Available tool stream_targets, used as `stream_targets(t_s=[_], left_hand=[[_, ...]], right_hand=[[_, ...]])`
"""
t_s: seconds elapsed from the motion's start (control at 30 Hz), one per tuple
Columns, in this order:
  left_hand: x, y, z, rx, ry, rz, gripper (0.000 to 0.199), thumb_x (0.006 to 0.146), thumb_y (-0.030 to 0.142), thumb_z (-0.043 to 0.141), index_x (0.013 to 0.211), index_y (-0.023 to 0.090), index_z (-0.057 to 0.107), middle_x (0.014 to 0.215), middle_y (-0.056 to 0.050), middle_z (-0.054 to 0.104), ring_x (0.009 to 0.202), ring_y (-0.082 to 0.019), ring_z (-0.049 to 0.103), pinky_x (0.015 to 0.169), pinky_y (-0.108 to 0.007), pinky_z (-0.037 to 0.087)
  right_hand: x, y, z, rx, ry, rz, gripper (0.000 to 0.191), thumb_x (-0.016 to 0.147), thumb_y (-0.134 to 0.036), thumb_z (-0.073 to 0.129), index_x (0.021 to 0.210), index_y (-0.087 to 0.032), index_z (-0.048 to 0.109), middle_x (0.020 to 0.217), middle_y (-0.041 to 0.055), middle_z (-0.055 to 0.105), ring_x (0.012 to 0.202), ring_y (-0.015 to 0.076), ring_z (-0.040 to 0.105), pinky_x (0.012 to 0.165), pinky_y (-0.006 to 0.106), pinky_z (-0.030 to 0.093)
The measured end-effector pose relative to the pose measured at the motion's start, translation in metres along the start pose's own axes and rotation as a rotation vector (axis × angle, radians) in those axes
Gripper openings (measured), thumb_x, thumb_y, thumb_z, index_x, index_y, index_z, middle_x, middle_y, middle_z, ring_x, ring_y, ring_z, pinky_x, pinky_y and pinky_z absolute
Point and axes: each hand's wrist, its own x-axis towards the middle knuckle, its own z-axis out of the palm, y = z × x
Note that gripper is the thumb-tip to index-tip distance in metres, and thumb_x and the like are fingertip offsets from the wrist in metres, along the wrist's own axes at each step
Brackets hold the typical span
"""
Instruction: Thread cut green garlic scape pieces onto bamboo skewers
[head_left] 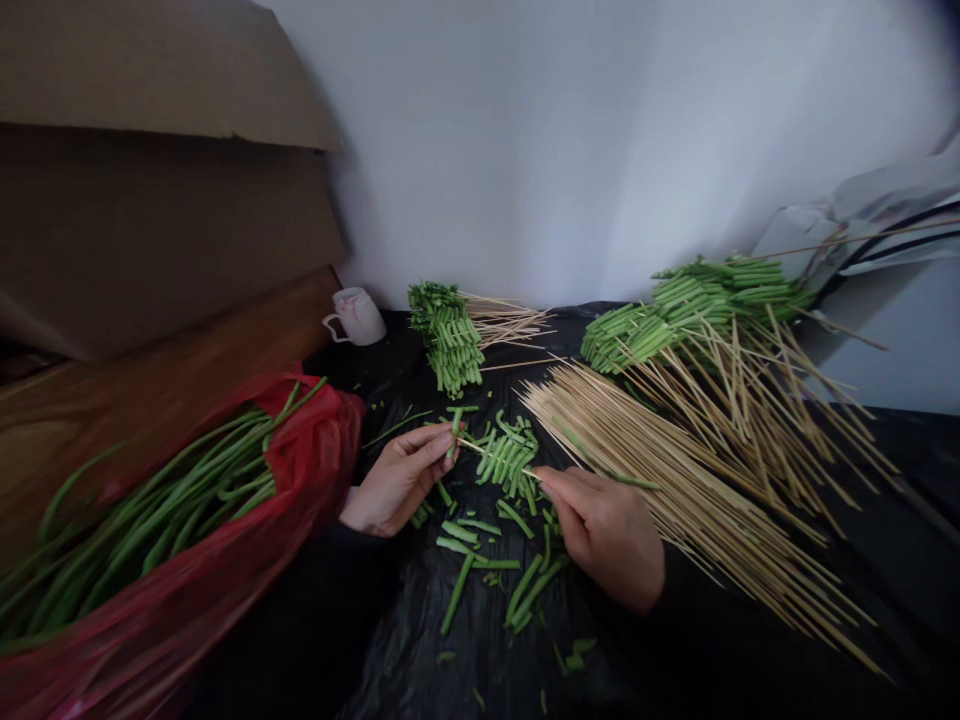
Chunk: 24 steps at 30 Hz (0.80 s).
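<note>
My left hand (409, 478) pinches a short green bean piece (454, 437) between thumb and fingers. In my right hand (604, 530) is a thin bamboo skewer (469, 444), its tip end at the bean piece in my left fingers. Several bean pieces (504, 455) lie crosswise along the skewer between the hands; which are threaded and which lie behind is hard to tell. Loose cut bean pieces (476, 562) are scattered below the hands on black plastic sheeting (409, 640). Close beyond my right hand lies a large pile of bare skewers (675, 470).
A red plastic bag (319, 430) of long green beans (172, 510) sits at left. Finished bean skewers are stacked at back centre (454, 345) and back right (697, 305). A white mug (358, 317) stands near the wall (525, 150); a cardboard box (165, 220) is at upper left.
</note>
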Motion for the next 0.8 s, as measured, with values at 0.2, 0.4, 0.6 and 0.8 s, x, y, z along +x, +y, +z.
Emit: stream_targets(t_s=[0.2,0.4,0.6,0.8], left_hand=[[0.0002,-0.0005,-0.0003,0.006,0.015,0.002,0.025,0.061,0.021,0.085,0.084,0.015,0.078,0.084,-0.004,0.071,0.069,-0.008,0.058,0.066,-0.021,0.047],[0.0007,-0.0002,0.0003,-0.02,0.045,-0.016,0.027,0.058,0.02,0.086,0.083,0.014,0.077,0.083,-0.003,0.071,0.069,-0.008,0.058,0.067,-0.02,0.047],[-0.0011,0.0009,0.0014,0.008,0.033,0.008,0.025,0.06,0.02,0.085,0.083,0.015,0.078,0.082,-0.004,0.072,0.068,-0.008,0.058,0.064,-0.021,0.046],[-0.0003,0.0001,0.0009,0.009,0.058,0.013,0.024,0.057,0.018,0.087,0.079,0.016,0.077,0.08,-0.003,0.073,0.069,-0.009,0.059,0.065,-0.022,0.046]], right_hand=[[-0.001,0.0,0.0004,-0.011,0.0,-0.003,0.032,0.093,-0.015,0.04,0.11,-0.019,0.066,0.089,0.0058,0.07,0.081,0.0162,0.066,0.076,0.027,0.05],[-0.0012,-0.0006,-0.0003,-0.007,0.011,-0.012,0.031,0.093,-0.015,0.04,0.11,-0.018,0.066,0.088,0.0059,0.07,0.082,0.0163,0.066,0.076,0.028,0.05],[-0.001,-0.0012,-0.0002,-0.011,0.014,-0.003,0.029,0.092,-0.015,0.042,0.107,-0.019,0.066,0.09,0.0056,0.07,0.082,0.0167,0.066,0.074,0.028,0.049],[-0.0022,0.0008,0.0016,-0.017,0.008,-0.005,0.03,0.091,-0.014,0.041,0.109,-0.018,0.066,0.09,0.0058,0.07,0.081,0.0163,0.066,0.075,0.027,0.048]])
